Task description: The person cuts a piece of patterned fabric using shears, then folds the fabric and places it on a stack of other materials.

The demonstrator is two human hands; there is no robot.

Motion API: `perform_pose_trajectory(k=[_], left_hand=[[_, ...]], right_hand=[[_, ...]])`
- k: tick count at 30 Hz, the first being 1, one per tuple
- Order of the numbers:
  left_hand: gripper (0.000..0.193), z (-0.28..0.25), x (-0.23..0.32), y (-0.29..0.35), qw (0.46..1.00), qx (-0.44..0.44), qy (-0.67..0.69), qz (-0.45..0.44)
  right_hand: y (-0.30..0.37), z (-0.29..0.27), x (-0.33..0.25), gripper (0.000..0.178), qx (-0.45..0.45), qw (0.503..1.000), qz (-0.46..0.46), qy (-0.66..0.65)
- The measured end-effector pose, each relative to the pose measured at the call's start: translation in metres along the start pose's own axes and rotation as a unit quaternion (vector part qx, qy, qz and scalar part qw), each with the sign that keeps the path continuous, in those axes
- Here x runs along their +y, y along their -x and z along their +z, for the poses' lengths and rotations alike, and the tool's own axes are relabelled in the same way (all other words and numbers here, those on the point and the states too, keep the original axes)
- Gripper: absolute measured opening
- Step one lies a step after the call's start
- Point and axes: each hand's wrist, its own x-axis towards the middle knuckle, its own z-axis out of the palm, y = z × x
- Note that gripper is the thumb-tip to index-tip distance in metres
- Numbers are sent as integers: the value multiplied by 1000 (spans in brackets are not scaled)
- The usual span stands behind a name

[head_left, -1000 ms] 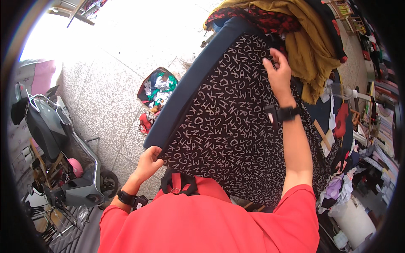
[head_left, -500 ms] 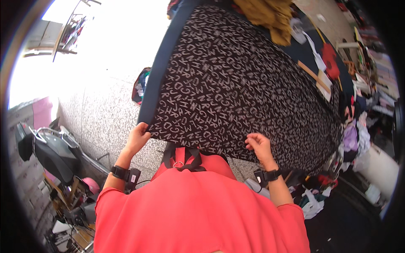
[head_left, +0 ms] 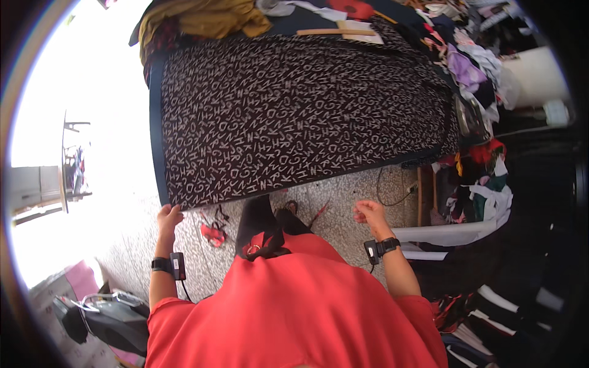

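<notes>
A black fabric with a white letter print (head_left: pixel 300 116) lies spread over a blue-topped table (head_left: pixel 157 122). At its near left corner my left hand (head_left: pixel 170 216) pinches the fabric edge between thumb and fingers. My right hand (head_left: pixel 371 214) hovers in the air short of the near edge, apart from the fabric. Its fingers are curled closed, and nothing shows in them. Some gathered folds of the fabric lie toward the right end. On its far edge rest a wooden ruler (head_left: pixel 331 32) and a white sheet (head_left: pixel 368 35).
Mustard cloth (head_left: pixel 208 18) is heaped at the far left of the table. Purple cloth (head_left: pixel 464 69) lies among other pieces on the right. A white-rimmed container (head_left: pixel 454 235) of scraps stands near my right arm. Red-strapped footwear (head_left: pixel 213 234) lies on the speckled floor, and a motorbike (head_left: pixel 110 319) stands lower left.
The view has turned, so the table now lies across it. My left hand stays at the fabric corner. My right hand, earlier over the near fabric edge, is now over the floor.
</notes>
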Motion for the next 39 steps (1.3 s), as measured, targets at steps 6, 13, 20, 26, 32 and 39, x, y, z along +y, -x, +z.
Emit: perform_pose_trajectory(k=[6, 13, 20, 26, 32, 39], left_hand=[[15, 23, 14, 28, 980, -31, -111, 162], [9, 28, -4, 8, 965, -42, 253, 57], [9, -71, -88, 1, 981, 98, 51, 158], [19, 54, -73, 46, 891, 195, 411, 5], [16, 89, -81, 4, 955, 288, 55, 42], [35, 131, -14, -29, 916, 390, 40, -84]], right_hand=[[26, -70, 11, 21, 79, 997, -4, -18], [-8, -136, -6, 19, 102, 990, -33, -88], [-51, -154, -28, 4, 23, 990, -121, -75], [-161, -333, 50, 24, 83, 948, -226, 206], [-165, -384, -24, 21, 166, 958, -212, -96], [-245, -355, -150, 83, 356, 894, -193, 192]])
